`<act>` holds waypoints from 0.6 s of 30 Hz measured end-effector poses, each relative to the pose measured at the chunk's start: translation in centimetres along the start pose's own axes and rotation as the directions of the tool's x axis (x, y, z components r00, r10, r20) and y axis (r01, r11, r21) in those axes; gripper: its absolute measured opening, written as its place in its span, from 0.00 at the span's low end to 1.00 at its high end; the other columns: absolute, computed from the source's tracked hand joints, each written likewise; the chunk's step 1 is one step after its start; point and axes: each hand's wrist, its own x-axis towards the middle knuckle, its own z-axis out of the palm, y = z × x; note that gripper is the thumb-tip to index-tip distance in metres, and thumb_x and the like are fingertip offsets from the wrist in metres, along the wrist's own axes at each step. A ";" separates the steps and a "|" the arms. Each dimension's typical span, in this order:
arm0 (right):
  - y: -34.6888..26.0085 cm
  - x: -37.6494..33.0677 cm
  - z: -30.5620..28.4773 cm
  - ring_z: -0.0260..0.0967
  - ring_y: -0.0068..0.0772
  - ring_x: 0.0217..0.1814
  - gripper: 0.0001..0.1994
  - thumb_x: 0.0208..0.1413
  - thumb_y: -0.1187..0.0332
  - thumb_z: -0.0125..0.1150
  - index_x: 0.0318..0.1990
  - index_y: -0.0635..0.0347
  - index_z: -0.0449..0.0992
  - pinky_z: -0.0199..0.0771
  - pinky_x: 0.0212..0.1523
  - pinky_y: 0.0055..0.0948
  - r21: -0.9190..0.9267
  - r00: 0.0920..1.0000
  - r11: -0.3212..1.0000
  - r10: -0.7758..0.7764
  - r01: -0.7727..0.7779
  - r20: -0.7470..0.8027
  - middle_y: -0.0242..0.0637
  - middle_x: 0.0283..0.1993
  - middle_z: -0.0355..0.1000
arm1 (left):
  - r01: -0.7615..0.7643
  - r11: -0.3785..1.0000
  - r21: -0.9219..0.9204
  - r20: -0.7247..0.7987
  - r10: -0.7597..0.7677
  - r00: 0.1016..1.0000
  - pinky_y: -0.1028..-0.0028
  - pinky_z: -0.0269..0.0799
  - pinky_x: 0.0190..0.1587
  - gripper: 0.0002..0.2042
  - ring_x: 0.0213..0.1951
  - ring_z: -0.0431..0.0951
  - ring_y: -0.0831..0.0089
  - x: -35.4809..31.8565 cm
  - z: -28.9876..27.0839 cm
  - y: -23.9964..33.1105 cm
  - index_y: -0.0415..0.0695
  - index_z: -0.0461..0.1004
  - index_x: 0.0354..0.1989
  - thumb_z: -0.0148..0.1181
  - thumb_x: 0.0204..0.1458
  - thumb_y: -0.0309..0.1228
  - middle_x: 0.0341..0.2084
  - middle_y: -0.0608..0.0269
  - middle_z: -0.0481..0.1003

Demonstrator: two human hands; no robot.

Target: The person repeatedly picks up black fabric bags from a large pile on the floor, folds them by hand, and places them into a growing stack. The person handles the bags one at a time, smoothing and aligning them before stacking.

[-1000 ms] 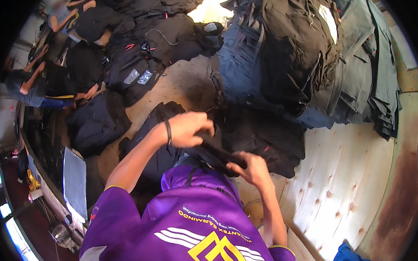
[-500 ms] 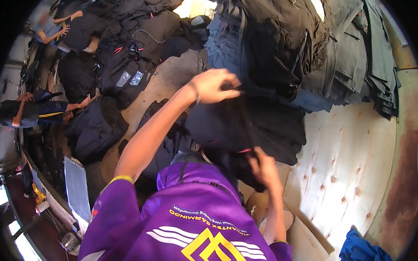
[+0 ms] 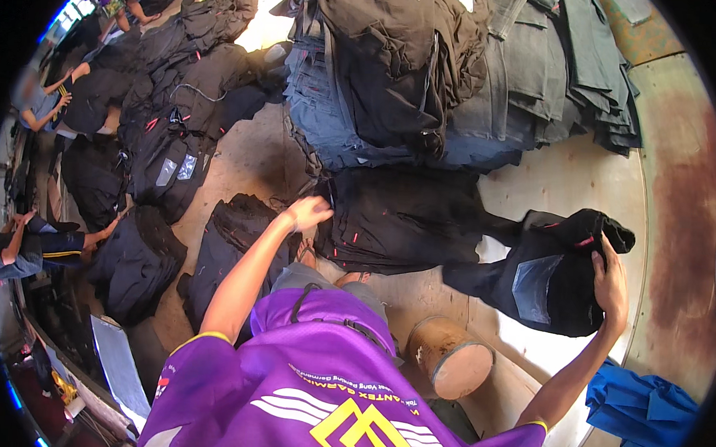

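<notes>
The right hand [image 3: 611, 286] is raised at the right of the scene, fingers closed over the top edge of a black garment [image 3: 549, 272]. The garment hangs from this grip over the pale wooden table [image 3: 568, 177], its lower part trailing left toward a flat black garment [image 3: 402, 217] spread on the tabletop. A pale rectangular patch shows on the hanging garment's surface; whether it is a label or a pocket lining cannot be told from this view.

The left hand [image 3: 309, 213] is extended forward to the near left corner of the flat black garment. The fingers are loosely curled and rest at the fabric's edge; a firm grasp cannot be confirmed.

Far of the flat garment stands a tall stack of folded dark grey and blue garments [image 3: 460, 76], reaching to the far right edge of the table.

Left of the table, several piles of black garments [image 3: 178, 136] lie on the floor. Other people [image 3: 38, 241] sit among them at the far left.

Near the person's body, below the table edge, stands a brown cylindrical drum [image 3: 450, 357]. A folded blue cloth [image 3: 641, 408] lies at the near right. The person wears a purple shirt [image 3: 319, 389].
</notes>
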 end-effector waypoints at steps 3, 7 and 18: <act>-1.6 2.6 3.3 0.68 0.56 0.67 0.26 0.63 0.76 0.49 0.70 0.57 0.65 0.65 0.68 0.42 0.106 0.990 0.986 -0.131 0.125 0.050 0.54 0.66 0.69 | 0.315 0.939 0.141 0.029 -0.322 0.946 0.57 0.72 0.59 0.27 0.57 0.75 0.47 -6.8 4.2 -10.9 0.39 0.79 0.49 0.57 0.57 0.53 0.52 0.42 0.77; -6.6 6.5 17.3 0.75 0.56 0.58 0.34 0.56 0.78 0.47 0.72 0.42 0.64 0.74 0.59 0.48 0.072 0.984 0.990 -0.126 0.118 0.126 0.52 0.60 0.74 | 0.722 0.691 0.013 0.070 -0.721 0.689 0.57 0.76 0.55 0.23 0.52 0.80 0.46 -17.4 9.9 -18.7 0.39 0.82 0.46 0.56 0.57 0.48 0.48 0.41 0.79; -31.2 -1.8 50.7 0.64 0.57 0.70 0.34 0.63 0.46 0.55 0.74 0.43 0.58 0.67 0.68 0.50 0.329 0.535 0.929 -0.367 0.169 0.761 0.55 0.70 0.64 | 0.620 0.703 -0.348 0.005 -0.660 0.751 0.64 0.77 0.51 0.21 0.44 0.84 0.62 -22.6 16.3 -21.1 0.43 0.81 0.50 0.62 0.58 0.47 0.40 0.51 0.84</act>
